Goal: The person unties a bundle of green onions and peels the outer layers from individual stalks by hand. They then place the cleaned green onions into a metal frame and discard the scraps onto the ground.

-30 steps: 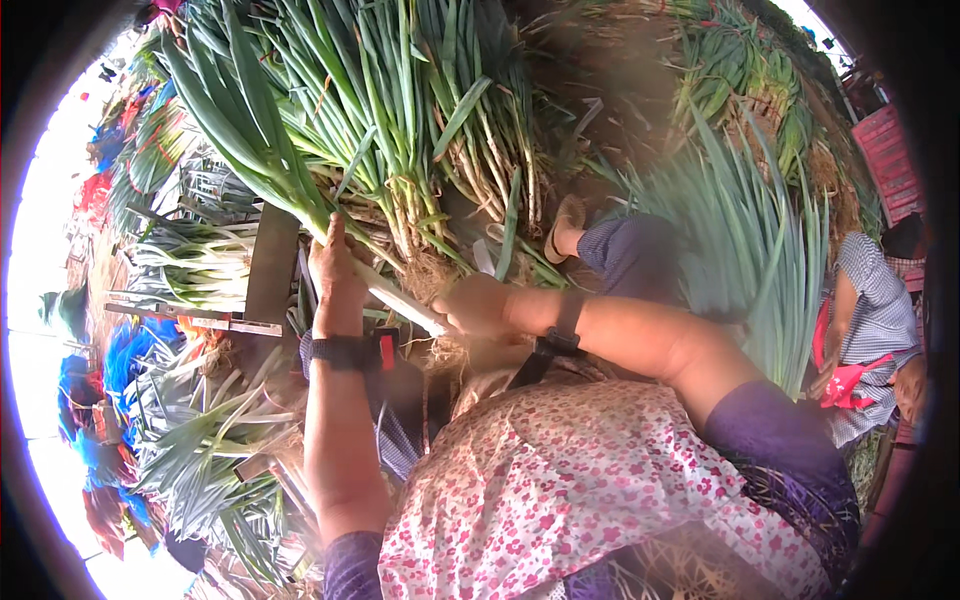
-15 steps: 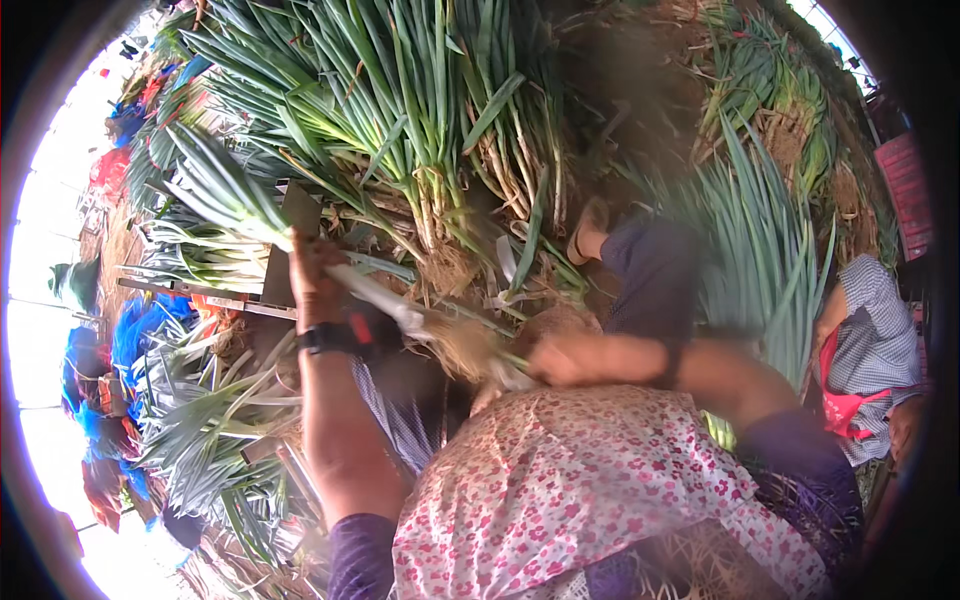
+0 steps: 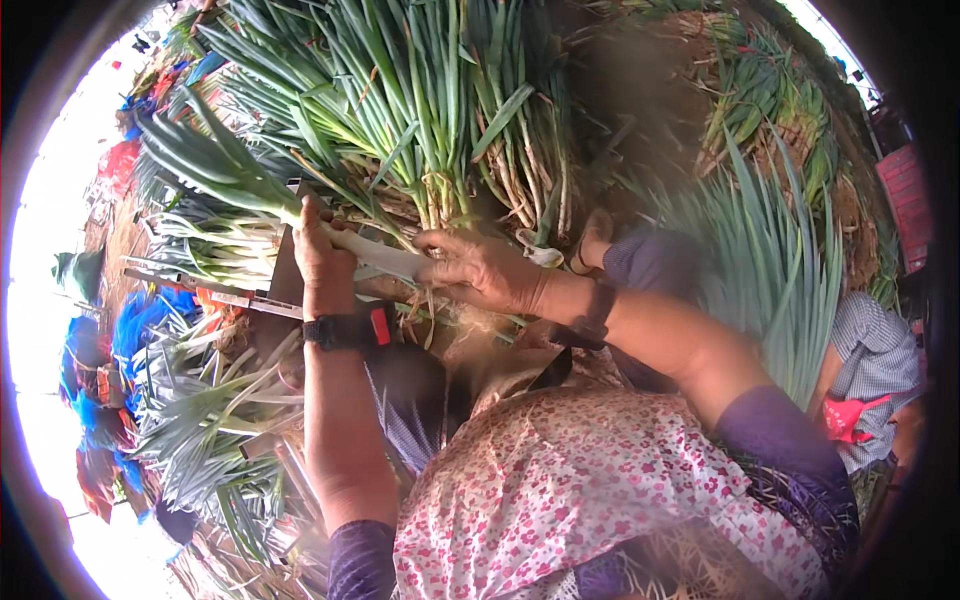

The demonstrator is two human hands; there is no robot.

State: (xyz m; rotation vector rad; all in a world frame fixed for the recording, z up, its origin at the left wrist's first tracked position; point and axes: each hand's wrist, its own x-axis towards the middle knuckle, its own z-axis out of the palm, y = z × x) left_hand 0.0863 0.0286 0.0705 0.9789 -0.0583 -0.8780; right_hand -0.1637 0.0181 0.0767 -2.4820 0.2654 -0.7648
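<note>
A big heap of long green onions with dark green leaves and pale stalks (image 3: 400, 110) fills the top middle. The person wears a white cloth apron with little pink flowers (image 3: 590, 470), low in the picture. Off to the right stands a bunch of tall blue-green onions (image 3: 775, 270). On the left, below the middle, is a messy pile of grey-green onions with thin white stalks (image 3: 220, 430). At the right edge is another person in a blue-grey checked top (image 3: 872, 345), near a red slatted crate (image 3: 905, 195).

One long onion with green leaves and a thick white stalk (image 3: 265, 192) is up in front of the person, between the big heap and the apron. It slants, leaves up to the left. The bare left hand (image 3: 325, 258) has its grip closed around the stalk. The bare right hand (image 3: 490, 275) is at the stalk's lower end, fingers bent; how tight its grip is, nobody can tell. A black band with a red patch (image 3: 345, 329) is on the left wrist.
</note>
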